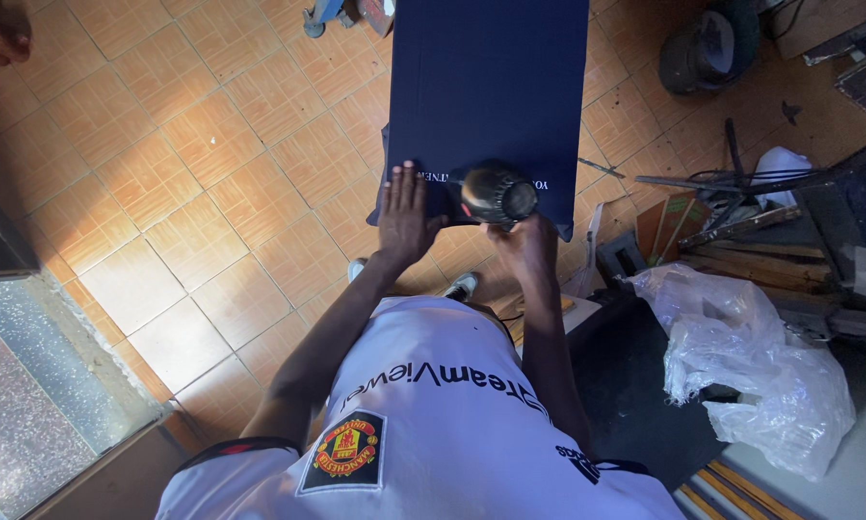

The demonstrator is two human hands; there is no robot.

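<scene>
My left hand (406,217) lies flat, fingers spread and released, on the near end of the dark navy board (491,87) that stretches away from me over the orange tiled floor (211,173). My right hand (524,246) is clenched around the handle of a black heat gun (496,193), which sits over the board's near edge just beside my left fingers. A crumpled clear plastic bag (751,366) lies well apart on my right.

A crumpled white plastic bag (751,366) lies at four o'clock, a dark round pot (708,48) at one o'clock, on the orange tiled floor (192,164).
</scene>
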